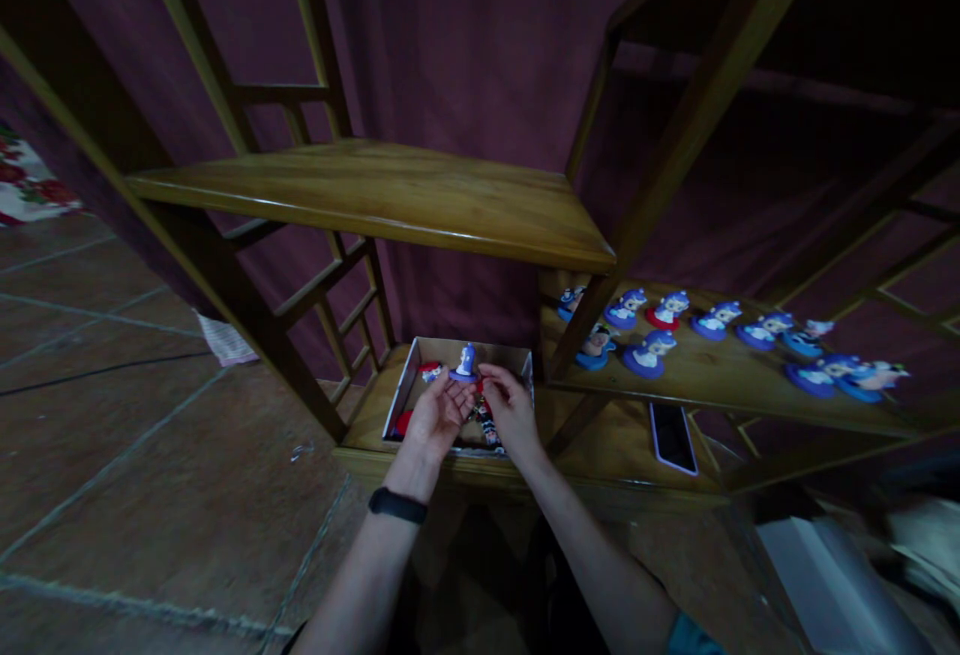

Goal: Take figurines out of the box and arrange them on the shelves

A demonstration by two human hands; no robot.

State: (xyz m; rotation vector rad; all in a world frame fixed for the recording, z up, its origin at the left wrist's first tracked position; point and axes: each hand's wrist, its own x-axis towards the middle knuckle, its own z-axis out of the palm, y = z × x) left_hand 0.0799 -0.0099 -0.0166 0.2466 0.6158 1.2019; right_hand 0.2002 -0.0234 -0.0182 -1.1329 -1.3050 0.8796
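purple figurine (465, 362) above the near box (513, 356)
i hold it in my left hand's (435, 421) fingers (459, 399); my right hand's (513, 417) sit narrow at its base, grip unclear. other figurines (716, 321) line the right shelf (712, 367).

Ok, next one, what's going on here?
A person has a small purple-and-white figurine at the fingertips of an upturned left hand, above an open box with more items inside. The right hand is close beside its base. Similar figurines stand on the shelf to the right.
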